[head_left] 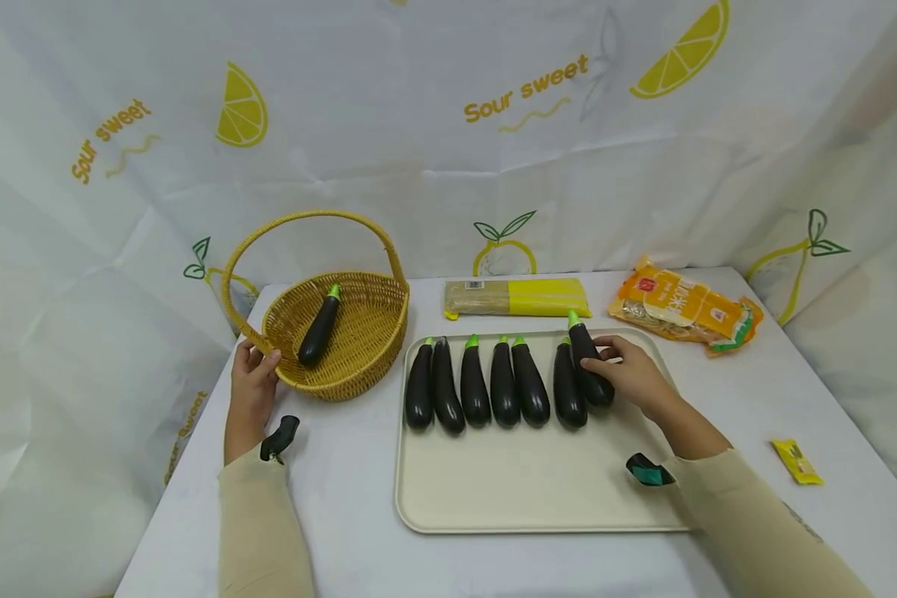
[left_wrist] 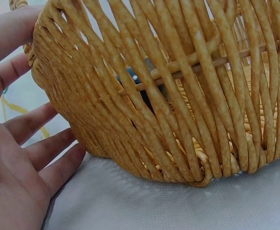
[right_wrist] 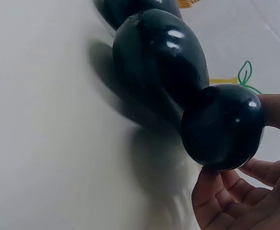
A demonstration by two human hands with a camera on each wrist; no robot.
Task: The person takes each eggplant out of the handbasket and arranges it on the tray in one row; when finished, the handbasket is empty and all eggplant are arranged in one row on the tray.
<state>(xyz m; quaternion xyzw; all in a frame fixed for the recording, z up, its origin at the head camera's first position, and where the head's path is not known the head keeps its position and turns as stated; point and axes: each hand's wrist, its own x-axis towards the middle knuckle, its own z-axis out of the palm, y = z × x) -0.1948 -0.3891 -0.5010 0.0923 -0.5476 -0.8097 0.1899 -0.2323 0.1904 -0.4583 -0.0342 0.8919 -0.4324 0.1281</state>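
My right hand (head_left: 628, 374) pinches a dark eggplant (head_left: 587, 365) with a green stem end, between thumb and fingers. In the right wrist view this eggplant (right_wrist: 224, 127) is held above the tray surface, its round end close to a neighbouring eggplant (right_wrist: 161, 52). Several more eggplants (head_left: 504, 386) lie side by side along the tray's upper half. On the left, my left hand (head_left: 252, 386) holds the rim of a wicker basket (head_left: 366, 365), fingers along its outer wall (left_wrist: 145, 96). One eggplant (head_left: 320, 330) lies inside the basket, partly visible through the weave.
The beige tray (head_left: 531, 490) takes up the table's middle. Behind it lies a yellow pack of noodles (head_left: 516, 297). An orange food bag (head_left: 683, 306) sits at the back right, and a small yellow packet (head_left: 796, 462) at the right. The basket's tall handle (head_left: 310, 214) arches upward.
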